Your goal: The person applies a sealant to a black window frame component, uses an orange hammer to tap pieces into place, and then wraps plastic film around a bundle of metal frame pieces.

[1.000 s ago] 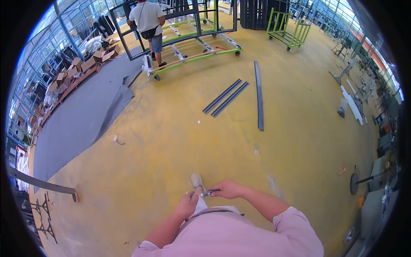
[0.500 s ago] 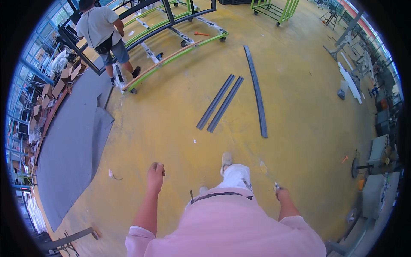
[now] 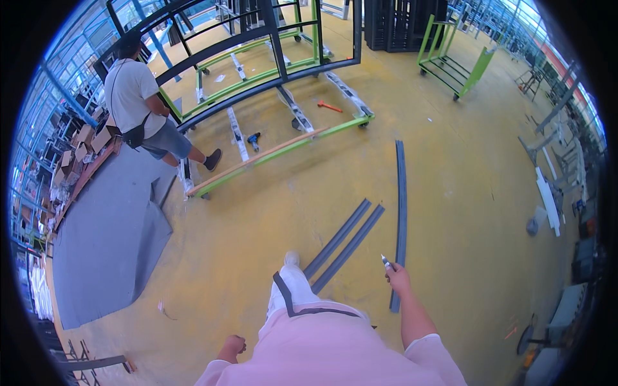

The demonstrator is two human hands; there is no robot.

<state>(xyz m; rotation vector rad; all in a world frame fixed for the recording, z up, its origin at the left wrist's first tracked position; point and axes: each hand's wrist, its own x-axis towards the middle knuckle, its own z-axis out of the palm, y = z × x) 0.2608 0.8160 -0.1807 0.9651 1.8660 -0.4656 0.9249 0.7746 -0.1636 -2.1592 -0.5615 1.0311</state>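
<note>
Yellow floor [image 3: 467, 212]; tool [image 3: 386, 261] juts forward from right grip [image 3: 399, 278].

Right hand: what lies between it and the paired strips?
Head view: beyond the tool held in the right hand, only yellow floor shows before the paired strips.

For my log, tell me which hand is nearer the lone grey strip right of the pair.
Right. The right hand overlaps the lone grey strip in view, apparently above it; the left hand is well to its left, lower in the picture.
</note>
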